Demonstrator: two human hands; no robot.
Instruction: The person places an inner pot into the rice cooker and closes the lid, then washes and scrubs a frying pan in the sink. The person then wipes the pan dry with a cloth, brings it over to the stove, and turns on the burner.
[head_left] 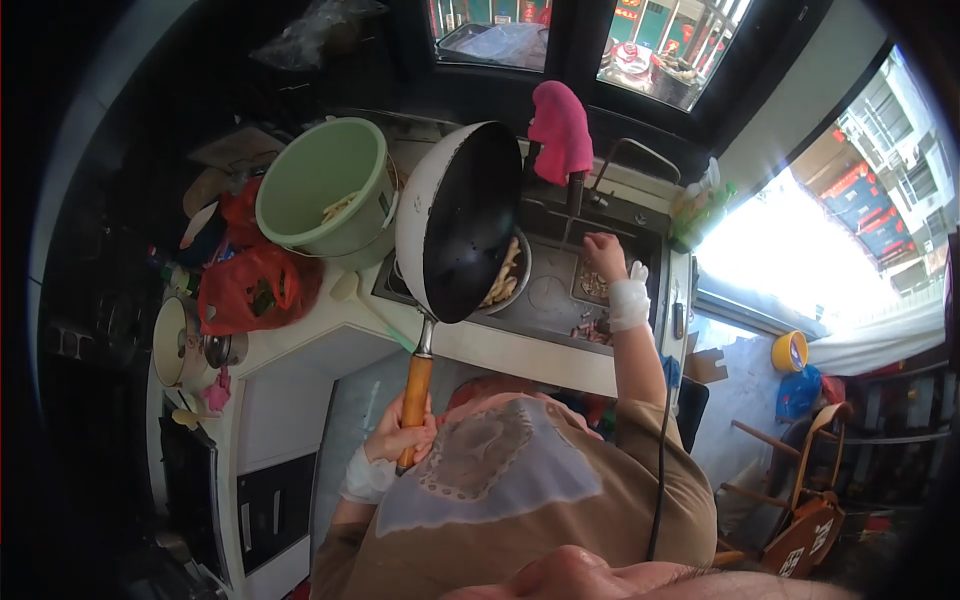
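My left hand [402,430] is closed round the wooden handle [416,395] of a wok [425,215]. The wok is tilted on its side above the left part of the sink [545,255], its dark inside facing right. Behind it, a metal bowl [522,285] with pale, ginger-like pieces [505,275] is partly hidden. Over the right part of the sink is my right hand [604,256], its fingers drawn together near the faucet [574,198]. Whatever they may hold is not visible. White, glove-like plastic wraps both wrists. Brown scraps [592,328] lie in the sink below.
A green bucket [320,190] with pale pieces inside stands left of the wok, beside a red plastic bag [255,290]. A light ladle [345,288] rests on the counter edge. A pink cloth [562,130] hangs over the faucet. Wooden chairs [800,500] are at the right.
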